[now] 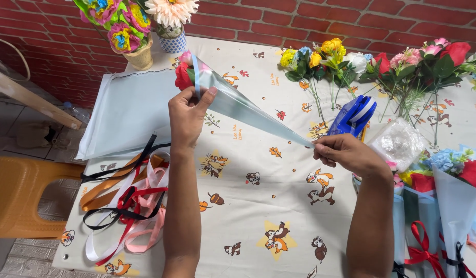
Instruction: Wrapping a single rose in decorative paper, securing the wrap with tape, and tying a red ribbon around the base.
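Paper cone point(243, 108) rolled around red flower point(183, 77), held above bench point(279, 206).
L hand point(186, 116) grip pinched wide end, R hand point(346, 152) pinched tip; no ribbon tied yet, ribbons point(127, 206) lay nearby.

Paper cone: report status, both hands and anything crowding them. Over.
Left hand grips the wide mouth of the pale blue paper cone; right hand pinches its tip. Red flower in the mouth. Blue tape dispenser just behind the right hand.
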